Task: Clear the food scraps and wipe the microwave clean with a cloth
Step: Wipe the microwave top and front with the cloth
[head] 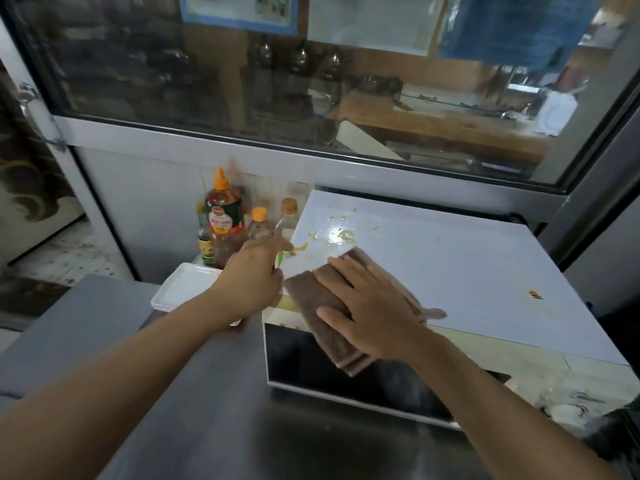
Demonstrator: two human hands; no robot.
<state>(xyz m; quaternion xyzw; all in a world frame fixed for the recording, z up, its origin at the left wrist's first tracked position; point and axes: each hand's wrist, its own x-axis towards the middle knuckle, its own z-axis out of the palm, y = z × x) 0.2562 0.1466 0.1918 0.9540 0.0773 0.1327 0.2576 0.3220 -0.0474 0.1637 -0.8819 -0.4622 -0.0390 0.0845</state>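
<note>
A white microwave (450, 271) stands on the steel counter, its top facing me. Yellow food scraps and smears (341, 235) lie near its far left corner, and a small red and yellow bit (535, 294) sits at the right. A folded brown cloth (322, 306) lies over the top's front left edge. My right hand (367, 306) presses flat on the cloth with straight fingers. My left hand (256, 271) is at the microwave's left edge and pinches a small green and yellow scrap (282, 258); its fingertips are blurred.
Several sauce bottles (223, 220) stand against the wall left of the microwave. Stacked white rectangular plates (183, 285) sit just under my left forearm. The grey steel counter (104, 323) runs to the left and front. A glass window spans the wall behind.
</note>
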